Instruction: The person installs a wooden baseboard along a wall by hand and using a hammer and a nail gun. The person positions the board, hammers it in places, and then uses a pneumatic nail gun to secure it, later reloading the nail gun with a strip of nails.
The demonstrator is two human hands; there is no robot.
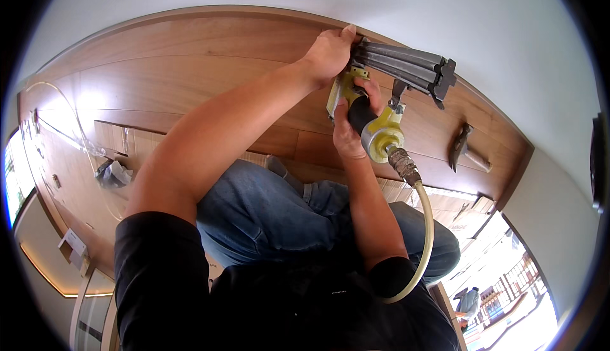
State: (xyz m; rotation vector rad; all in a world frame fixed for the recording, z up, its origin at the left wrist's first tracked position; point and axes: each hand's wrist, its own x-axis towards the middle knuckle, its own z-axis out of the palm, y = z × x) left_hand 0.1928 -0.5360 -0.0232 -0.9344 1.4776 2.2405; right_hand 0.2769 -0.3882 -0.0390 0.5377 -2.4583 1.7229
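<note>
Pale air hose [427, 224] runs to pneumatic nailer [386, 125]; right hand [347, 128] wrapped round its black grip [361, 116]. Left hand [332, 51] at nailer's front by wooden skirting board [219, 11], fingers mostly hidden, can't tell if pinching. Hammer [460, 146] on plank floor [210, 71], right.

i see a brown wood-plank floor [210, 77] meeting a pale wall [406, 7]. to my left, white glare [89, 100] covers some boards and a warm light strip [63, 295] glows; to my right, a bright opening [537, 319].
</note>
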